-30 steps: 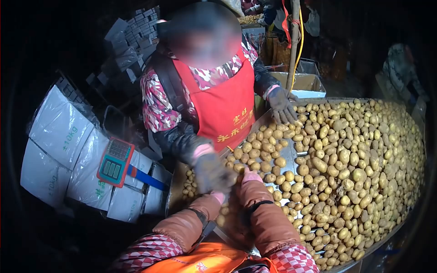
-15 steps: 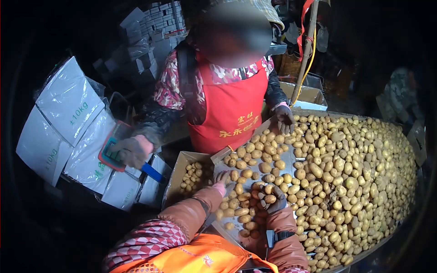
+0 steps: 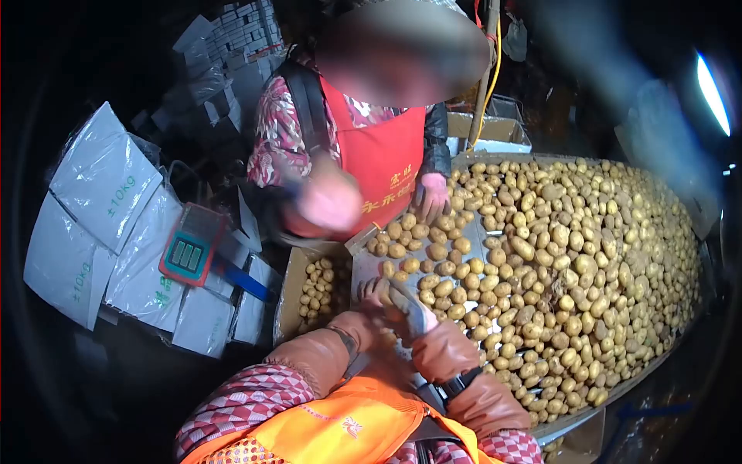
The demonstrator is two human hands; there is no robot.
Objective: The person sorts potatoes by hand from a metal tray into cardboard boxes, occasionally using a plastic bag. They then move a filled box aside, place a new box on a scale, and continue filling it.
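Observation:
Both my gloved hands are close together at the near left side of the metal sorting tray (image 3: pixel 483 249). My left hand (image 3: pixel 372 297) is at the tray's edge beside the cardboard box; its fingers are partly hidden and blurred. My right hand (image 3: pixel 407 308) reaches across from the right, its fingers stretched toward the left hand. Whatever lies beneath the two hands is hidden. Loose potatoes (image 3: pixel 437 252) lie just beyond them on the tray. Smaller potatoes (image 3: pixel 318 288) fill part of the cardboard box (image 3: pixel 291 305) at left.
A large potato heap (image 3: pixel 595 271) covers the right side. Across the tray stands a co-worker in a red apron (image 3: pixel 375 166), one hand (image 3: pixel 431 197) at the tray edge, the other blurred. White cartons (image 3: pixel 104 185) and a red-and-teal panel (image 3: pixel 188 251) are at left.
My right hand has moved left from among the potatoes to meet my left hand. Potatoes at the tray's near end are gone or hidden. The co-worker's hand has left the red-and-teal panel.

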